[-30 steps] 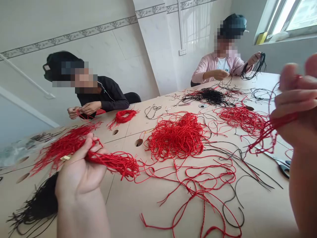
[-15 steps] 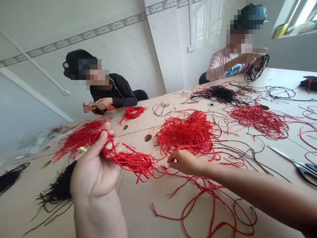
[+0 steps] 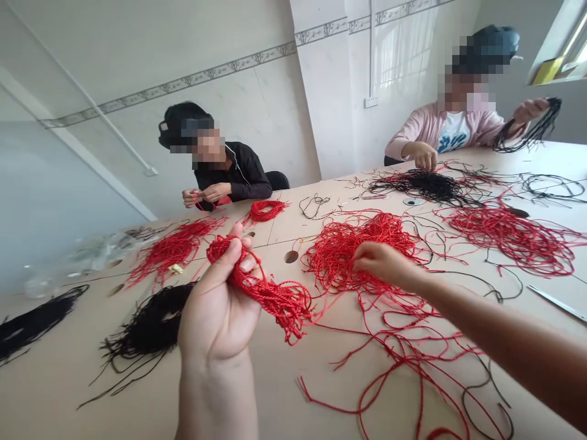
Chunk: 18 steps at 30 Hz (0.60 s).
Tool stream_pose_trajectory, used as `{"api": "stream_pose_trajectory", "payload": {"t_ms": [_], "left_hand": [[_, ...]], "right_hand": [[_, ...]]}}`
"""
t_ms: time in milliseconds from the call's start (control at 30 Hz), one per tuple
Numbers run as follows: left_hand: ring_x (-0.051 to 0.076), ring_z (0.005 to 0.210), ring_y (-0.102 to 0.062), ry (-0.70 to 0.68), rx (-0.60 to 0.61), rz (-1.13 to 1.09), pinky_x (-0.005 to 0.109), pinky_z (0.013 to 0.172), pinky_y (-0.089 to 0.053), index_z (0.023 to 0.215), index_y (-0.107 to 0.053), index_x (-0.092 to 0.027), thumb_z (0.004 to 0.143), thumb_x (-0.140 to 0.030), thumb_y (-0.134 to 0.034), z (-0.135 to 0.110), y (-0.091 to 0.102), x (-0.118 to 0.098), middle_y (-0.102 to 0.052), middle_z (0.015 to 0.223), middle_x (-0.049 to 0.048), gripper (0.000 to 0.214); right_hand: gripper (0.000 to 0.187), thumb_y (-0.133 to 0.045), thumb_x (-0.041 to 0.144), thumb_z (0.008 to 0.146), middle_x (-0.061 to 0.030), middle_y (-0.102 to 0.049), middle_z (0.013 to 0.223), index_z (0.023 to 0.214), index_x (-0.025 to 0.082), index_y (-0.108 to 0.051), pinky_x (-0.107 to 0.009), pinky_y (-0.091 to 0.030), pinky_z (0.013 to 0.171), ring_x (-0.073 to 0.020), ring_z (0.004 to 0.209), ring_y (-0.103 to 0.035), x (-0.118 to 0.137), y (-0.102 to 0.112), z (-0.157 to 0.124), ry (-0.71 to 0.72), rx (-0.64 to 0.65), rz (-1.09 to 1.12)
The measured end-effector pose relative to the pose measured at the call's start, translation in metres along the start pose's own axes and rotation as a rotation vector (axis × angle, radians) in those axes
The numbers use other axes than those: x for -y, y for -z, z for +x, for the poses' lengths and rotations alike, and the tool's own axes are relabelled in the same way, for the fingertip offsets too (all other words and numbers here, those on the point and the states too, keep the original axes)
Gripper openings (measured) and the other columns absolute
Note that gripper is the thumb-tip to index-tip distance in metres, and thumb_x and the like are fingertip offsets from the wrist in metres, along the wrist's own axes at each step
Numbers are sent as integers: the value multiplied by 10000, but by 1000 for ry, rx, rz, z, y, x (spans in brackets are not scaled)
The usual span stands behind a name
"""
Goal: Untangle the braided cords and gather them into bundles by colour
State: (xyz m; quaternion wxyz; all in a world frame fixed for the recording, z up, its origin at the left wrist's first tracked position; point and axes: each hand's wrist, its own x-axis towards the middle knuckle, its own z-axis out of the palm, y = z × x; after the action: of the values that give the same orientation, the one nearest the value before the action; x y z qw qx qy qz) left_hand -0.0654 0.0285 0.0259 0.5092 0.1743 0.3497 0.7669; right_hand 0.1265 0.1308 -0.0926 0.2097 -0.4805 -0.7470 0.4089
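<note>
My left hand is raised over the table, closed around a bundle of red braided cords that hangs out to the right of my fist. My right hand reaches forward onto the big tangled pile of red cords in the middle of the table, fingers pinched down into the strands. Loose red cords trail across the table below my right forearm.
The light wooden table has round holes. Black cord bundles lie at the left, another red pile at the right, scissors at the right edge. One person in black and another person in pink sit opposite, handling cords.
My right hand came down from near the camera to the table, then moved forward onto the red pile. My left hand with its bundle shifted right and the view turned left.
</note>
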Motion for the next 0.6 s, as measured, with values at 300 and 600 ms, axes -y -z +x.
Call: {"api": "stream_pose_trajectory", "payload": {"t_ms": [300,600], "left_hand": [[40,464,-504,70,-66,-9,110,447,-480,959,-693,-132,916,-12,-435,0,-10,15,-592,673,-1,288],[66,518,-616,89,-113,7,175,590,-584,884,-656,-107,961,-12,-366,11,-12,24,-631,660,3,315]], "right_hand": [[126,-534,146,763,12,-487,613,671,221,-490,-227,-488,546,-89,540,-493,-14,127,-33,-39,-570,767],[190,-511,113,828,41,-478,579,705,253,-548,-89,-492,446,-38,442,-482,25,134,-74,-43,-490,1296]]}}
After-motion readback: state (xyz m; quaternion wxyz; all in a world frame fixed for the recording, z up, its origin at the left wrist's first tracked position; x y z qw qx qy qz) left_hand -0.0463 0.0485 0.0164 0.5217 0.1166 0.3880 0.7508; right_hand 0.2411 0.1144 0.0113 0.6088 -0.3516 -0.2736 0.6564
